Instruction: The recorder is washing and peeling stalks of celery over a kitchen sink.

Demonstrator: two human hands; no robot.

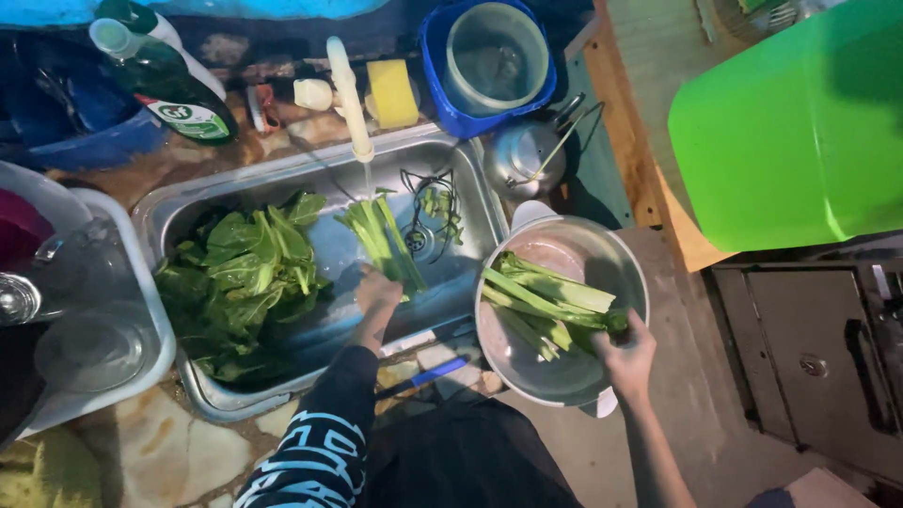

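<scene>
My left hand (pixel 376 293) grips a bunch of green stalks (pixel 384 240) and holds it under the running white tap (pixel 349 99) in the steel sink (pixel 183 212). A heap of leafy greens (pixel 246 275) lies in the sink's left half. My right hand (pixel 625 356) rests on the near rim of a round metal bowl (pixel 564 372) beside the sink, touching the leafy ends of the washed green stalks (pixel 546 303) lying in it.
A green dish-soap bottle (pixel 165 71), yellow sponge (pixel 392 92), blue tub with a clear container (pixel 489 61) and a kettle (pixel 525 155) stand behind the sink. A white rack with glass lids (pixel 80 310) sits left. A large green plastic container (pixel 800 132) is at right.
</scene>
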